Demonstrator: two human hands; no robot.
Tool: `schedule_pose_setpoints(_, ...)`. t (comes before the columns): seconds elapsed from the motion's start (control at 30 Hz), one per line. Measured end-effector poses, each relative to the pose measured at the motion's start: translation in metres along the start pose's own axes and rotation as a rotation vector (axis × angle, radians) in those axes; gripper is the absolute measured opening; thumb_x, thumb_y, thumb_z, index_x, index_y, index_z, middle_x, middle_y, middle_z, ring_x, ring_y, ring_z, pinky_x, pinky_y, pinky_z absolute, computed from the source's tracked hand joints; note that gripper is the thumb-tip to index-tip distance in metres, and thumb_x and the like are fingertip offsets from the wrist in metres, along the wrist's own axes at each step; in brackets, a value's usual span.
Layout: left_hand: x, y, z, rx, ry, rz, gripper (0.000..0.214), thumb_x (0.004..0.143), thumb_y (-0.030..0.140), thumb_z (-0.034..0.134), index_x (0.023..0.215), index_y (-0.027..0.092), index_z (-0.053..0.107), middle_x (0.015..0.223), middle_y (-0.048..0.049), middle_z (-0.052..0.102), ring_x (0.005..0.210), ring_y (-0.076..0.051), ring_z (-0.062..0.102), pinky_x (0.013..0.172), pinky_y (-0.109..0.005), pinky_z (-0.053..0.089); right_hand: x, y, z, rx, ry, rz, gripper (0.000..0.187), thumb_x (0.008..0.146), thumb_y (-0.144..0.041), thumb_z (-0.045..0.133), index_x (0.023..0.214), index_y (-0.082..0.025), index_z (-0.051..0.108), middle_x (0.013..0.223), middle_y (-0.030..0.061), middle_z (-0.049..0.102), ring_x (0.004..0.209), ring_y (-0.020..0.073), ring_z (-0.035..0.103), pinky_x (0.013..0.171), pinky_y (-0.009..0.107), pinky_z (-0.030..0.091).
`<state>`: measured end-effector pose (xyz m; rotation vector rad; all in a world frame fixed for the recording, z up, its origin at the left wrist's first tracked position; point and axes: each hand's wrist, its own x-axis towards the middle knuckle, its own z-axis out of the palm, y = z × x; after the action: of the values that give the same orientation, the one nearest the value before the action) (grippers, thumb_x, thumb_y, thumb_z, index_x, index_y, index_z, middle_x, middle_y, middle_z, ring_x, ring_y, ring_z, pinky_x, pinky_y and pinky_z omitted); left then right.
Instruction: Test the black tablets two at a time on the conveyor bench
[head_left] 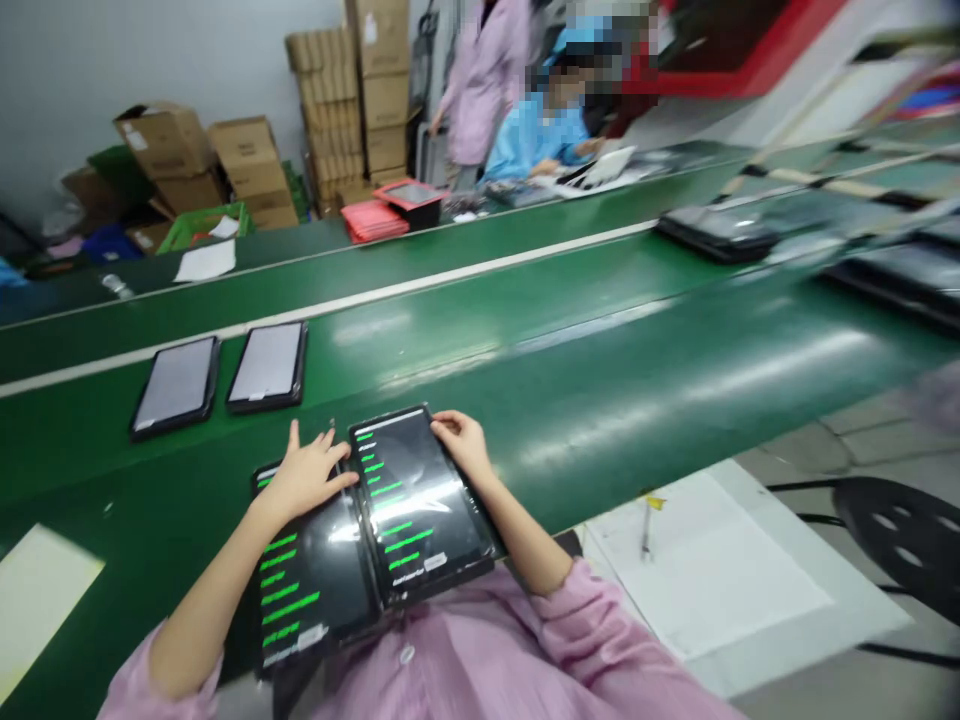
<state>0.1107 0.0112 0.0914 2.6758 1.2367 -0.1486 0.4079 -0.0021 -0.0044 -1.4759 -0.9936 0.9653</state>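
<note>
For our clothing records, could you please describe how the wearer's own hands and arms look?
The left hand and right hand are bare, with no gloves visible. Loose, wrinkled pink-lilac sleeves end near the elbows, leaving the forearms uncovered.

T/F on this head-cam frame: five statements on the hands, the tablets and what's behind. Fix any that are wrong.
1. The right hand is at the upper right corner of the right-hand tablet. True.
2. The left hand lies flat on bare bench. False: it is over the left-hand tablet, fingers spread.
3. Both tablets nearest the person show lines of green text. True.
4. The pair of tablets farther back have red screens. False: their screens are pale grey.
5. The red stack is to the right of the person in blue in the picture. False: it is to the left.
</note>
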Motion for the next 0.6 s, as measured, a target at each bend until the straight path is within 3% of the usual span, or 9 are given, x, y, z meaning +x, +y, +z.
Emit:
schedule_pose_setpoints(0.23, 0.002, -0.012, 0.015, 0.028, -0.057, -0.073, 0.052, 0.099, 0.055, 0.034, 0.129, 0.025, 0.063, 0.148, -0.0211, 0.050, 0.140, -0.035, 0.045, 0.111, -0.076, -0.005, -0.001, -0.013, 0.001, -0.107, 0.016, -0.024, 0.021, 0.074, -0.022, 0.067, 0.095, -0.016, 0.068, 0.079, 0.0036, 0.070, 0.076, 0.0179, 0.065, 0.075, 0.030, 0.053)
schedule_pose_setpoints(0.33, -0.008, -0.006, 0.032, 0.098, -0.030, -0.115, 0.051, 0.097, 0.052, 0.038, 0.135, 0.028, 0.061, 0.157, -0.0172, 0.037, 0.146, -0.039, 0.034, 0.107, -0.080, -0.004, -0.020, -0.020, -0.015, -0.350, -0.099, -0.060, 0.016, 0.086, -0.029, 0.062, 0.094, -0.017, 0.069, 0.081, 0.0053, 0.070, 0.076, 0.0183, 0.064, 0.073, 0.030, 0.048)
schedule_pose_setpoints(0.43, -0.022, 0.011, 0.048, 0.146, 0.042, -0.106, 0.053, 0.094, 0.054, 0.044, 0.138, 0.030, 0.060, 0.162, -0.0136, 0.025, 0.151, -0.042, 0.019, 0.105, -0.082, 0.002, -0.043, -0.023, -0.028, -0.501, -0.241, -0.039, 0.025, 0.088, -0.039, 0.062, 0.097, -0.017, 0.070, 0.087, 0.0070, 0.072, 0.080, 0.0211, 0.064, 0.073, 0.031, 0.045)
schedule_pose_setpoints(0.5, -0.026, 0.025, 0.052, 0.136, 0.094, -0.100, 0.054, 0.095, 0.055, 0.042, 0.135, 0.027, 0.063, 0.163, -0.0146, 0.023, 0.151, -0.043, 0.016, 0.105, -0.081, 0.009, -0.051, -0.023, -0.029, -0.421, -0.275, 0.037, 0.033, 0.084, -0.044, 0.067, 0.104, -0.017, 0.068, 0.090, 0.0067, 0.071, 0.083, 0.0225, 0.064, 0.074, 0.032, 0.046)
schedule_pose_setpoints(0.6, -0.023, 0.039, 0.047, 0.110, 0.165, -0.108, 0.052, 0.097, 0.053, 0.039, 0.126, 0.023, 0.070, 0.164, -0.0161, 0.021, 0.152, -0.044, 0.013, 0.105, -0.081, 0.013, -0.055, -0.025, -0.018, -0.026, -0.352, 0.126, 0.044, 0.079, -0.056, 0.069, 0.103, -0.019, 0.065, 0.094, 0.0045, 0.070, 0.088, 0.0231, 0.065, 0.077, 0.033, 0.049)
